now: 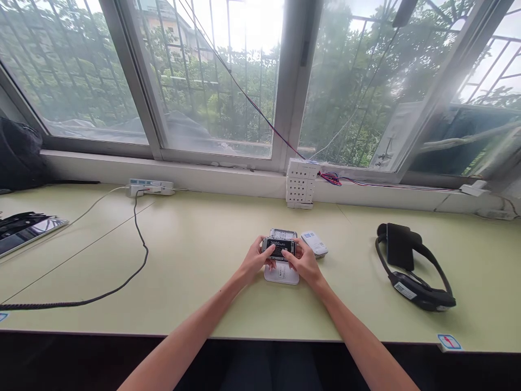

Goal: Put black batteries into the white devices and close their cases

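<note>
Between my two hands is a small device with a black battery (280, 245) marked 3000mAh showing on its upper face. My left hand (257, 257) grips the device's left end, thumb on the battery. On the other end, my right hand (303, 260) holds it the same way, its thumb pressed on the battery's face. Just beneath lies a white cover (281, 274) with a printed label, flat on the table. Behind the device another opened unit (284, 234) shows a pale label. A white rounded device (315, 244) rests right beside my right hand.
The pale green table (195, 260) runs along the window. A black headset (423, 293) with a dark phone-like slab (399, 247) lies at right. At the back stand a white block stack (300, 183) and a power strip (150, 187); a black cable (140, 266) curves across the left. A tablet (30, 236) lies far left.
</note>
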Available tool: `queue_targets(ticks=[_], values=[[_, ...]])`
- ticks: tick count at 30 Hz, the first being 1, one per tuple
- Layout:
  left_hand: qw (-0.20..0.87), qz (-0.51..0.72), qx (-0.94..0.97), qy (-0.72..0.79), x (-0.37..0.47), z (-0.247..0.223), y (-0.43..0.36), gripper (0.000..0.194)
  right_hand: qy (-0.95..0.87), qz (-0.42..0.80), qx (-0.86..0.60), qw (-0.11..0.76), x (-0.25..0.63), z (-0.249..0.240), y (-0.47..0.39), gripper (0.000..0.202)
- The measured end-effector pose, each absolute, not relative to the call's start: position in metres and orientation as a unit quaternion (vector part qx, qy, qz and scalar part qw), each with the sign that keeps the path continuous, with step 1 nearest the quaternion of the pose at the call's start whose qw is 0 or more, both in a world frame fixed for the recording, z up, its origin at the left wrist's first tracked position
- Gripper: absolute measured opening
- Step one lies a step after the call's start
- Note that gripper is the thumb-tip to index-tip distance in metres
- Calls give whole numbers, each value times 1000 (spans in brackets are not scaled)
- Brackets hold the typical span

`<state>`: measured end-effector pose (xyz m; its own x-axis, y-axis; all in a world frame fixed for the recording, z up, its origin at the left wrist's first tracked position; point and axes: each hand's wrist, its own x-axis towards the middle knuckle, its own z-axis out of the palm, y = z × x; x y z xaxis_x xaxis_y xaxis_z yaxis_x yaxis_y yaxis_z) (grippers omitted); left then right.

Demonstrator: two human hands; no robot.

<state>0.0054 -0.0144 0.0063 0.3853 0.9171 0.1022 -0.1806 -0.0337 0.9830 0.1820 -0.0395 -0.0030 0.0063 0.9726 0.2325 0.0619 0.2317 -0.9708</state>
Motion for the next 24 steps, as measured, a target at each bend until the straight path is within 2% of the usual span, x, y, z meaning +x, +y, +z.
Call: queue_targets(ticks=[7,14,24], values=[[635,458,538,313,6,11,-15,40,-561,410,-458,555,183,-2,-38,50],[610,535,475,340,2,14,-7,35,-585,366,-464,555,187,-1,-38,41],[575,596,391,402,-3,12,-2,25,-742,218,-440,456,182,1,-48,27]])
